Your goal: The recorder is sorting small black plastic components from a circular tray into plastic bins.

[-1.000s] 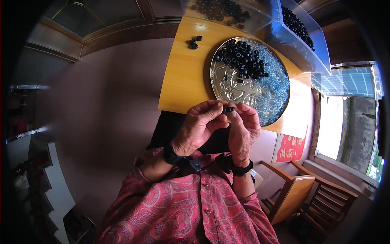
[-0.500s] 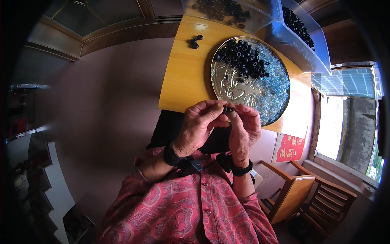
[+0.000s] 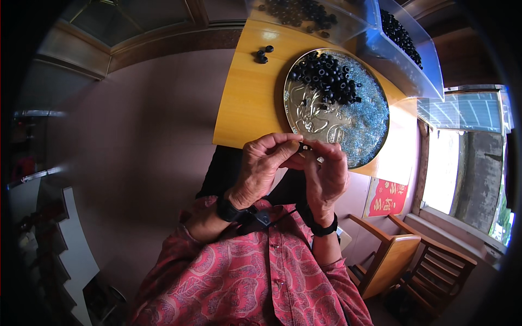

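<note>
Over the near edge of a round metal tray (image 3: 308,115), my two hands meet at the fingertips. My left hand (image 3: 265,161) pinches a small black ring-shaped part (image 3: 305,147), mostly covered by fingers. Against its other side press the thumb and fingers of my right hand (image 3: 328,173); whether they hold a second piece is hidden. On the tray lie a heap of black ring-shaped parts (image 3: 328,79) and, along its right side, many small clear-bluish pieces (image 3: 365,117). Dark bands circle both my wrists.
The tray stands on a yellow wooden table (image 3: 246,103). Several loose black parts (image 3: 262,56) lie at its far left. Behind are a clear plastic bin (image 3: 348,27) and a bluish bin (image 3: 429,76) holding black parts. A wooden chair (image 3: 391,266) stands at the right.
My fingertips have shifted slightly around the black part, and my right hand's fingers have closed in a little more over it. The tray and its contents look the same.
</note>
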Action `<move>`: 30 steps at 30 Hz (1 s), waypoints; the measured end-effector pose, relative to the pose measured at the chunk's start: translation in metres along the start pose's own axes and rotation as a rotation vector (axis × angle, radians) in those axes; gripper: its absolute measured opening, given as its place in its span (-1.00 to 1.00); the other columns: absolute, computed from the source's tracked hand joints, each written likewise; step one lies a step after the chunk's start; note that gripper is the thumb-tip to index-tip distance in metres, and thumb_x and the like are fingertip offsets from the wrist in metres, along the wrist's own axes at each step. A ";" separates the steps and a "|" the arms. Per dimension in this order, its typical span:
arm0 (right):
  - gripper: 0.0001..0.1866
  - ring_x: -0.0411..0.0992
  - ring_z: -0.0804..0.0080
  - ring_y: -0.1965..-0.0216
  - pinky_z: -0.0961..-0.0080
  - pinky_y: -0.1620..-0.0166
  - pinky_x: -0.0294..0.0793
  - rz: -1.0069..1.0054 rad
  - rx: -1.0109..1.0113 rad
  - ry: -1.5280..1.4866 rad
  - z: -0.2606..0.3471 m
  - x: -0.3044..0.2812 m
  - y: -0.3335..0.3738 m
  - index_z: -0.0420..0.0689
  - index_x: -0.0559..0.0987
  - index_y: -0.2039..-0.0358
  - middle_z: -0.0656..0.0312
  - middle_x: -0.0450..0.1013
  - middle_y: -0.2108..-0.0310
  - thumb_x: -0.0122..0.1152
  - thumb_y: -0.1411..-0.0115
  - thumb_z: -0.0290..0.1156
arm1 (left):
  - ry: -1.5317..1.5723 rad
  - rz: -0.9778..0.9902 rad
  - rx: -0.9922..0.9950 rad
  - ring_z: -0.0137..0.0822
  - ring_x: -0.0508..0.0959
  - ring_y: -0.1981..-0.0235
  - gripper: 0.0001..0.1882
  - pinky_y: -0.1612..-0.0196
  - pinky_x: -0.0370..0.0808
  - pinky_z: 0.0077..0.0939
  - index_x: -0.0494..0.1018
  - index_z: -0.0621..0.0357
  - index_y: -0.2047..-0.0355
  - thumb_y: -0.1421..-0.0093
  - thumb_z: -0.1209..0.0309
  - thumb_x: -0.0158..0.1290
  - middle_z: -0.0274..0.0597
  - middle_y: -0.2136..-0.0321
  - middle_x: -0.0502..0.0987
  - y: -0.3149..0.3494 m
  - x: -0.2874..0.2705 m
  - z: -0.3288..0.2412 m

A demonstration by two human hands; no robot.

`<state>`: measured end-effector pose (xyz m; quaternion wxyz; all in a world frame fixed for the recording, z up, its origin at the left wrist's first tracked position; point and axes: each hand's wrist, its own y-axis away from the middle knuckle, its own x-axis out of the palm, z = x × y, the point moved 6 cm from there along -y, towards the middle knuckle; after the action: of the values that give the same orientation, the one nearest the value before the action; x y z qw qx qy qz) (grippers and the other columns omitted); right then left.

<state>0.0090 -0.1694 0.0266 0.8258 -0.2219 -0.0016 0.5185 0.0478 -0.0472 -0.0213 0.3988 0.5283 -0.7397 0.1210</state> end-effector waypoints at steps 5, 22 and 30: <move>-0.56 0.52 0.37 0.41 0.48 0.34 0.49 0.089 -0.217 0.307 0.011 0.003 -0.002 -0.22 0.42 0.05 0.19 0.53 0.34 0.23 -0.02 -0.72 | -0.074 -0.057 0.046 -0.38 0.64 0.35 -0.77 0.21 0.65 -0.46 0.50 0.32 0.10 -0.26 0.48 0.08 -0.14 0.34 0.60 0.002 -0.001 -0.006; -0.20 0.52 0.23 0.26 0.36 0.07 0.49 0.161 -0.055 0.409 0.011 0.017 0.014 -0.37 0.03 -0.28 0.13 0.52 0.25 0.14 -0.03 -0.70 | -0.259 -0.077 -0.027 -0.49 0.58 0.29 -0.70 0.22 0.55 -0.65 0.50 0.39 0.13 -0.18 0.45 0.19 -0.18 0.30 0.61 0.003 -0.004 -0.006; -0.30 0.53 0.43 0.23 0.54 0.14 0.51 0.070 0.162 0.135 0.017 0.011 0.016 -0.26 0.12 -0.25 0.14 0.54 0.22 0.14 -0.12 -0.68 | -0.431 -0.041 0.015 -0.44 0.59 0.30 -0.69 0.16 0.58 -0.57 0.47 0.32 0.03 -0.26 0.41 0.09 -0.17 0.29 0.60 0.002 -0.008 -0.006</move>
<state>-0.0034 -0.1478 0.0330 0.8206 -0.1887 0.1037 0.5293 0.0496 -0.0372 -0.0225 0.2300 0.5596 -0.7962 0.0026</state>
